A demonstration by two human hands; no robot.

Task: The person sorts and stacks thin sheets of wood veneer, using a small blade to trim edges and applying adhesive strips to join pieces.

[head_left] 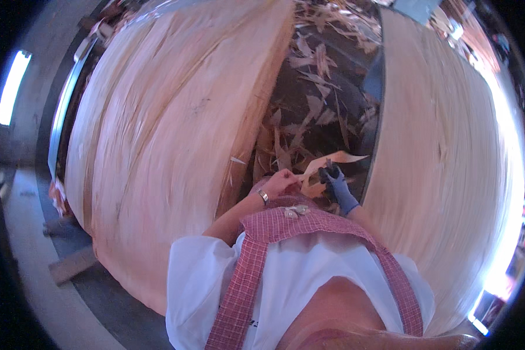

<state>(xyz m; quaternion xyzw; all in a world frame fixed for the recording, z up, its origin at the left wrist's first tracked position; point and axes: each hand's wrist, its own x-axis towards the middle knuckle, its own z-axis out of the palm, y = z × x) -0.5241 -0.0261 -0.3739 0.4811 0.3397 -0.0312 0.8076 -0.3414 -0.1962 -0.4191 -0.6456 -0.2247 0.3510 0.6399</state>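
Pale wood strip (316, 165): thin and curved, just above the frame's lower middle, between the two hands, with a pointed tip toward the right.
Bare left hand (283, 181): fingertips seem to pinch the strip's left end.
Gloved right hand (336, 182): fingers bent, dark tips over the strip, to the right of its middle; whether they press on it or only lie against it I cannot tell.
Long axis: from the left fingertips up and to the right, slantwise across the frame, passing behind the gloved fingers; the pointed end lies beyond the right hand, which is the nearer one to it.
Wood around: a broad left slab (157, 122) fills the upper left and a broad right slab (437, 146) the right side; wood shavings (315, 111) litter the dark gap between them, from the top of the frame down to the hands.
Worn: metal wristband (264, 196) on the left wrist, red checked apron (312, 226), white shirt (198, 274).
Writing: small dark marks on the shirt beside the left strap, too small to read; no brand or label legible elsewhere.
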